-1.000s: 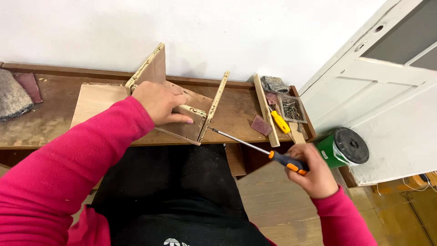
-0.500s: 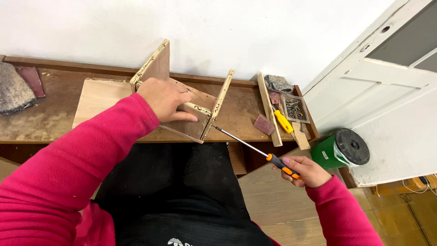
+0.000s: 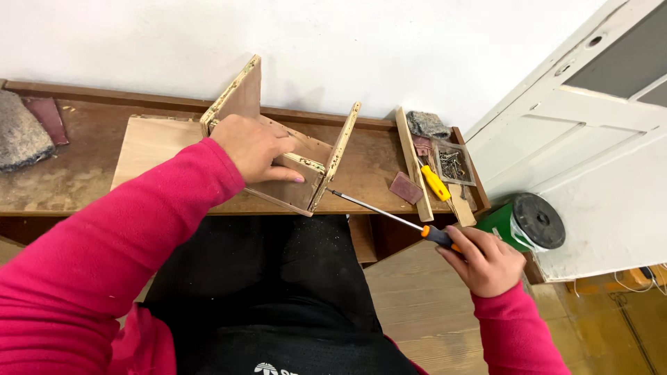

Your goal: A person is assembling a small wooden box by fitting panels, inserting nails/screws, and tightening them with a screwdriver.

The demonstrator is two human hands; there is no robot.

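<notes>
Our right hand (image 3: 486, 262) is closed around the orange-and-black handle of a long screwdriver (image 3: 389, 214), whose shaft runs up-left, tip just beside the end panel of the small wooden frame (image 3: 306, 170). Our left hand (image 3: 256, 149), fingers spread, presses on that frame at the front of the workbench (image 3: 83, 184).

The left hand (image 3: 256, 148) lies palm down, fingers spread and slightly bent, the arm stretched forward in a pink sleeve. The right hand (image 3: 484, 260) is low at the right, fingers closed in a grip, wrist bent inward.
</notes>
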